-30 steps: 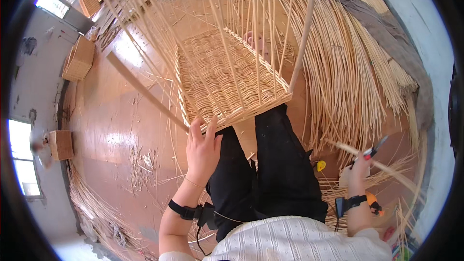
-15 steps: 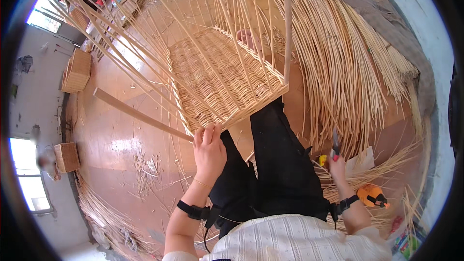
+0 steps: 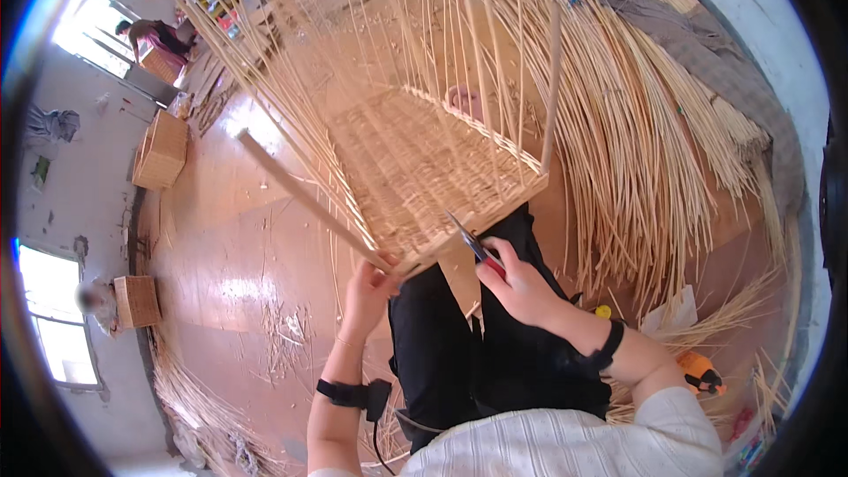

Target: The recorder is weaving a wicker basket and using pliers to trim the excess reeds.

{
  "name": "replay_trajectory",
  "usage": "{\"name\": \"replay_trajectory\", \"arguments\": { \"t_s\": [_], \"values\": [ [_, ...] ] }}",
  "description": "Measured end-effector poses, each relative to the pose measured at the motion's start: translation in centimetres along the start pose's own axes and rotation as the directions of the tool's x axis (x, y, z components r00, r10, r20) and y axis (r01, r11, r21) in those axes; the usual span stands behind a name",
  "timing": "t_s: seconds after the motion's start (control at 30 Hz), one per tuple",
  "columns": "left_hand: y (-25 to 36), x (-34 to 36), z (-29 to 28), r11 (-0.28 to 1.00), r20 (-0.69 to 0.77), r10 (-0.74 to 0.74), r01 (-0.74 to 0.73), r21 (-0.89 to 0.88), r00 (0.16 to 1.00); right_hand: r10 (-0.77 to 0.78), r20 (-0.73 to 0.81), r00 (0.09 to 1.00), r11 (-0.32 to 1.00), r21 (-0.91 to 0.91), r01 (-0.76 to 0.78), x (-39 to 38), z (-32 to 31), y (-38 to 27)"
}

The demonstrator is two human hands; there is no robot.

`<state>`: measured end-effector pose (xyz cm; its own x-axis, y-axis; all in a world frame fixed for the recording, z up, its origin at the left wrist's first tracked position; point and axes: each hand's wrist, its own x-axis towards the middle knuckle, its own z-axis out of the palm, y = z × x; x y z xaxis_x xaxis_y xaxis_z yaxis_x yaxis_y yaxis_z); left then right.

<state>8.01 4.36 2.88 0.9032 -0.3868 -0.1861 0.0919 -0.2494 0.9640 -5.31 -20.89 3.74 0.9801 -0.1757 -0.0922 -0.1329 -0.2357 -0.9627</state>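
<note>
The unfinished wicker basket [image 3: 415, 172] rests tilted across my knees, its woven base facing up and several long thin stakes rising from its edges. A thick round post stands at each near corner: the left post [image 3: 305, 196] leans outward, the right post [image 3: 552, 93] is nearly upright. At the near left corner my left hand [image 3: 367, 296] is closed around the basket's edge by the foot of the left post. My right hand [image 3: 521, 287] grips red-handled shears [image 3: 477, 247], their pointed grey tip over the basket's near edge. Whether the tip touches the weave I cannot tell.
Long loose willow rods [image 3: 632, 150] lie in a broad heap at right. An orange-and-black object [image 3: 700, 373] and a yellow round thing [image 3: 603, 311] lie at lower right. Woven baskets [image 3: 162, 152] stand along the left wall, with two other people near them. Offcuts [image 3: 287, 336] litter the floor.
My right hand has come up from the floor at right to the basket's near edge with the shears. The basket has shifted slightly right and nearer, and its stakes are blurred by motion.
</note>
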Motion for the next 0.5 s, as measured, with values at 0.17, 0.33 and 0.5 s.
{"name": "replay_trajectory", "arguments": {
  "t_s": [0.17,0.33,0.5],
  "values": [
    [4.6,-0.1,10.8,0.803,0.148,0.011,-0.096,0.588,0.989,0.134,-0.230,0.964,0.939,0.340,-0.050,-5.7,-3.0,3.1],
    [4.3,1.1,18.9,0.671,0.251,0.312,-0.400,0.624,0.916,-0.161,-0.324,0.932,0.977,0.082,0.197,-7.9,-5.3,3.3],
    [1.3,2.9,20.6,0.707,0.435,0.261,-0.478,0.522,0.862,-0.241,-0.197,0.950,0.962,-0.179,0.207,-3.1,-6.4,1.1]
  ]
}}
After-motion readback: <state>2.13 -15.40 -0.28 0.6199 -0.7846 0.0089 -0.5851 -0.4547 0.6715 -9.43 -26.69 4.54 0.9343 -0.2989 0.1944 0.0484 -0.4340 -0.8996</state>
